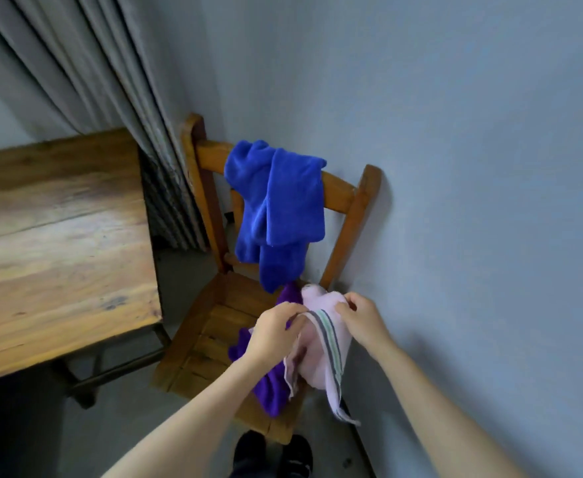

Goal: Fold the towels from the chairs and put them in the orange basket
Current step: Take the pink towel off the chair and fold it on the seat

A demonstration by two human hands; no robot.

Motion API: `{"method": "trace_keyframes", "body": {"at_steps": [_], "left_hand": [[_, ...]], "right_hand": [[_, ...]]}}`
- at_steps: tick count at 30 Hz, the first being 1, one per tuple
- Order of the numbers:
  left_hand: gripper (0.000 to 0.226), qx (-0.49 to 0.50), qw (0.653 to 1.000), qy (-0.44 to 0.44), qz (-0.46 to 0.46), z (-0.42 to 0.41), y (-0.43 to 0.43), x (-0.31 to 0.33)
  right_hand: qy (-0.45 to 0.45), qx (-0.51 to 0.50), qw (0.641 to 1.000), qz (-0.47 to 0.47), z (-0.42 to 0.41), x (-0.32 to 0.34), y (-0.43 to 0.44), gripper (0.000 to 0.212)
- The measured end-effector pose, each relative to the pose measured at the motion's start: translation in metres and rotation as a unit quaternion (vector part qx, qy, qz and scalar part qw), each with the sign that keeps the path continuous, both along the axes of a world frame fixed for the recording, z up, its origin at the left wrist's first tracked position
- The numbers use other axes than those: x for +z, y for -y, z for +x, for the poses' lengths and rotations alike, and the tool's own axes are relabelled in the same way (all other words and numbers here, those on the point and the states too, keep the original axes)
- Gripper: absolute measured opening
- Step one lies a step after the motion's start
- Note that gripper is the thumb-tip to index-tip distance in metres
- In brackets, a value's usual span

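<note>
The wooden chair (214,326) is tucked into a corner. The wall (472,167) is just beside it on the right, and the table (59,236) edge is near the seat on the left, so only a narrow strip of floor is left between. A grey curtain (86,70) is hung behind, near the chair back. A blue towel (283,208) is draped over the backrest and a purple towel (269,391) is bunched on the seat. The pink towel (314,370), striped along one edge, is held over the purple one. Its top is pinched by the left hand (272,331) and the right hand (362,317), fingers curled narrow on the cloth.
</note>
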State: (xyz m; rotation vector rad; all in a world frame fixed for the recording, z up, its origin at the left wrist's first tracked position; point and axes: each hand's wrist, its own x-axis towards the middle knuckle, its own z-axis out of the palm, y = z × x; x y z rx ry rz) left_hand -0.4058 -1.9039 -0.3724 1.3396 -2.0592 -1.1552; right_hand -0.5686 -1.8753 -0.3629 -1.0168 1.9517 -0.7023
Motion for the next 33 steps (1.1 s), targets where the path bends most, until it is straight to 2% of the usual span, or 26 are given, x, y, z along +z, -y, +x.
{"method": "trace_keyframes", "body": {"at_steps": [4,8,14,18,21,23,27,30,33], "left_hand": [[0.02,0.023,0.997,-0.077,-0.018,0.003,0.004,0.055],[0.018,0.039,0.989,-0.142,-0.034,0.005,0.01,0.107],[0.014,0.037,0.976,-0.187,-0.108,0.021,0.015,0.171],[0.012,0.018,0.978,-0.161,-0.132,0.032,0.017,0.198],[0.014,0.03,0.98,-0.127,-0.149,0.039,0.019,0.212],[0.013,0.04,0.981,-0.094,-0.165,0.043,0.021,0.22],[0.014,0.054,0.983,-0.046,-0.168,0.048,0.028,0.234],[0.015,0.062,0.982,-0.038,-0.174,0.055,0.03,0.242],[0.014,0.075,0.979,-0.027,-0.19,0.071,0.037,0.245]], "right_hand": [[0.001,0.025,0.998,-0.061,0.004,0.065,0.004,0.023],[-0.005,0.054,0.993,-0.109,0.004,0.121,0.007,0.017],[-0.01,0.108,0.983,-0.145,0.016,0.178,0.012,0.02],[0.001,0.145,0.981,-0.126,0.024,0.191,0.019,0.028],[-0.069,0.191,0.972,-0.121,0.032,0.195,0.021,0.03],[-0.1,0.182,0.965,-0.158,0.042,0.197,0.017,0.028],[-0.061,0.164,0.962,-0.212,0.078,0.195,0.004,0.03],[-0.126,0.127,0.955,-0.236,0.099,0.186,0.011,0.024],[-0.132,0.093,0.949,-0.272,0.104,0.186,0.022,0.024]]}}
